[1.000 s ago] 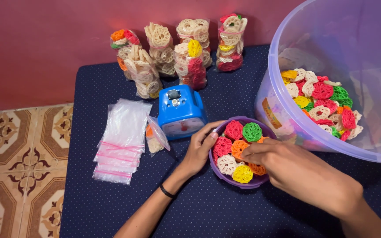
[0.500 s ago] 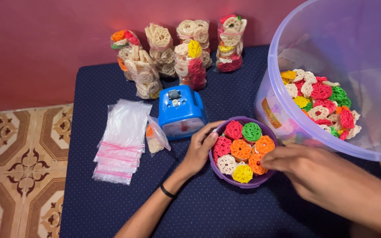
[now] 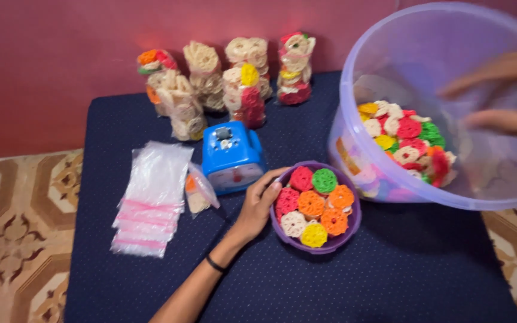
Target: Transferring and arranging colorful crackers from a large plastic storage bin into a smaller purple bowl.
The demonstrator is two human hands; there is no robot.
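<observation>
Left hand: the left hand (image 3: 257, 206) rests on the table (image 3: 390, 281) and curls against the rim of the purple bowl (image 3: 354, 230) at its 9 o'clock side. The fingers are spread a little and pinch nothing. They just steady the bowl.

Right hand: the right hand (image 3: 498, 96) is inside the big clear tub (image 3: 354, 72), up near its 2 o'clock wall. It is blurry. The fingers look loosely spread, but I cannot tell if they pinch a snack.

Purple bowl: it sits at the middle of the table, touching the tub's 7 o'clock side. It is full of round wheel snacks (image 3: 311, 203) in red, green, orange, white and yellow.

Clear tub: it is tipped toward the person. A pile of colourful snacks (image 3: 408, 140) lies low at its near wall.

Blue machine: a small blue machine (image 3: 232, 157) stands at 10 o'clock from the bowl, near the left hand.

Empty bags: a stack of clear bags (image 3: 151, 197) lies at 9 o'clock, well apart from the bowl. One small filled bag (image 3: 198, 191) leans just beside the machine.

Packed bags: filled snack packs (image 3: 228, 78) stand in a row at 12 o'clock by the red wall.

How to do it well: I think the left hand should hold the bowl firm so it does not slide. Take only a few snacks from the tub, softly, since they look easy to break. The bowl is nearly full, so set them on top gently.
</observation>
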